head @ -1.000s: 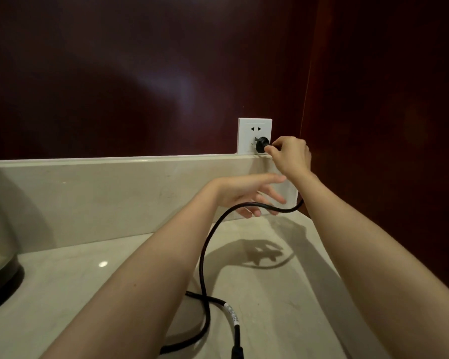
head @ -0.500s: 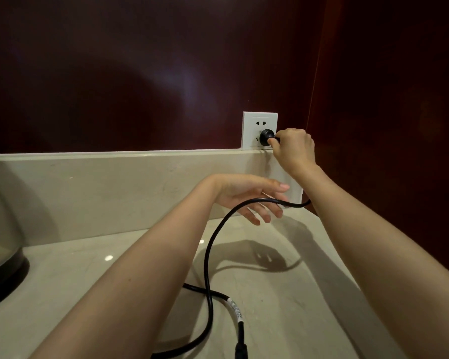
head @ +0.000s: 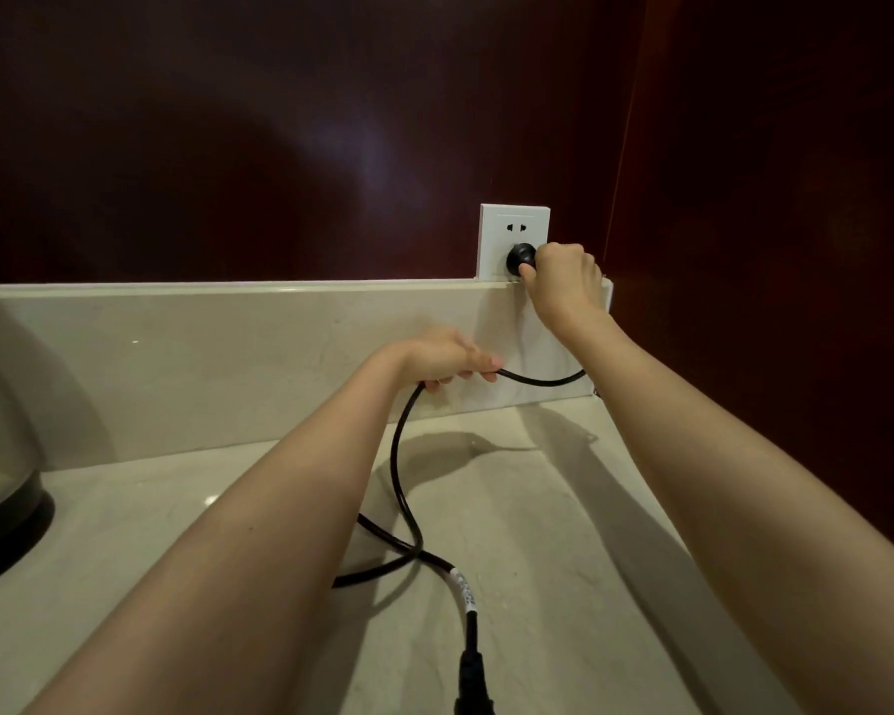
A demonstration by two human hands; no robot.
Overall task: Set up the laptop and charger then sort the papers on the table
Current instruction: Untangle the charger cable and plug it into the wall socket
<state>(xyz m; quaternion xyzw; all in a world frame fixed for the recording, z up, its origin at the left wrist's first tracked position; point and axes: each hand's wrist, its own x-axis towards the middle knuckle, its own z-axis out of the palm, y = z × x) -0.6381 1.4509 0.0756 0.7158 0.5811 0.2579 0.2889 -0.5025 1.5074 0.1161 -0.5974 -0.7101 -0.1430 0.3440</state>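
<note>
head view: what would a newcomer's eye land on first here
The white wall socket stands out against the dark red wall, with the right hand pinching a black plug at its lower outlet. Below, the left hand grips the black cable, which loops down over the pale counter.

place: home or hotel counter | cues: marble countertop, dark wood panelling, wall socket, glass kettle

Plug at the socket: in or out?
In, it seems: black plug sits against lower outlet of the socket plate, right hand gripping it. Fully seated: cannot tell.
</note>
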